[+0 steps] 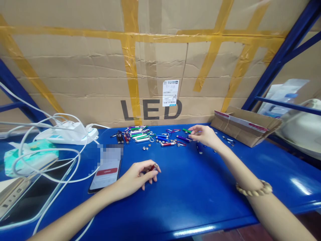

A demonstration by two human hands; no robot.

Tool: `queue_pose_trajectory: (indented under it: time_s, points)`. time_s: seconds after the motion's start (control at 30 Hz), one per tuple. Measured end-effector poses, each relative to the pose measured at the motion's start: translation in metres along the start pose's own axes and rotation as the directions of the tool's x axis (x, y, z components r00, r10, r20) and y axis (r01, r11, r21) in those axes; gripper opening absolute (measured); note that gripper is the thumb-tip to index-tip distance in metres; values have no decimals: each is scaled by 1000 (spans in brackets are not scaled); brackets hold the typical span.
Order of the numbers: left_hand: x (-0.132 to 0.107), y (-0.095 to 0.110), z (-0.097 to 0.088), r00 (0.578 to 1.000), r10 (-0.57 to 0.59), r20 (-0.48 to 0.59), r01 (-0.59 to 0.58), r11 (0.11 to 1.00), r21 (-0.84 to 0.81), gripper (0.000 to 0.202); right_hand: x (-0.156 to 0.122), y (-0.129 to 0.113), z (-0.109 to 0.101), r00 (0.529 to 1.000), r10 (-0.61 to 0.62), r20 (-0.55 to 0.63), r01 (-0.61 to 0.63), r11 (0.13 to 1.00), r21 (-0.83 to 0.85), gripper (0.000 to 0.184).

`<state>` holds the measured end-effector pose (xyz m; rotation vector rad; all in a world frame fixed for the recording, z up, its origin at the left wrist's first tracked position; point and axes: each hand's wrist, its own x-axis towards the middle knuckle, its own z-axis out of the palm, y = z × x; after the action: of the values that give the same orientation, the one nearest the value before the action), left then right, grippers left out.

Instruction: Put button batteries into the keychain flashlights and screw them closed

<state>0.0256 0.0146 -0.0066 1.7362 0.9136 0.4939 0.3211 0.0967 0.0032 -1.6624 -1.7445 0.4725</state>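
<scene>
My left hand (140, 175) rests on the blue table (190, 197), fingers curled around a small red keychain flashlight (151, 167). My right hand (204, 134) reaches to the back of the table, where its fingertips pinch a green keychain flashlight (187, 130). A beaded bracelet (253, 190) is on my right wrist. Between my hands, along the back, lie several more small flashlights (140, 134) in many colours, and several button batteries (145, 147) are scattered around them.
A smartphone (106, 172) lies left of my left hand. Farther left are a white power strip (67, 134) with white cables, a tissue pack (27, 157) and a tablet. An open cardboard box (244, 125) sits at the back right. A large cardboard sheet (160, 67) marked LED stands behind.
</scene>
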Motion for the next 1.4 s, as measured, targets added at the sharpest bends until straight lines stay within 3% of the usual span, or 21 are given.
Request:
queue_pose_trajectory:
  time_s: [0.27, 0.43, 0.53, 0.93, 1.27, 1.4]
  points:
    - [0, 0, 0, 1000, 3, 3, -3, 1000, 12, 22, -1, -2, 9, 995, -27, 93, 16, 992, 124, 16]
    - [-1, 1, 0, 1000, -2, 8, 2, 1000, 26, 23, -6, -10, 14, 980, -9, 200, -18, 991, 133, 11]
    - [-1, 1, 0, 1000, -3, 8, 3, 1000, 26, 23, -9, -14, 15, 975, 10, 224, -36, 993, 109, 17]
    - [-2, 1, 0, 1000, 1, 16, -1, 999, 49, 21, -16, -28, 17, 962, -190, 194, 209, 974, -85, 20]
    - [0, 1, -1, 1000, -2, 17, 2, 999, 36, 20, -16, -24, 28, 969, -235, 72, 238, 970, -52, 40]
    - [0, 0, -1, 1000, -2, 16, 2, 1000, 30, 21, -16, -24, 28, 972, -232, 46, 232, 973, -1, 37]
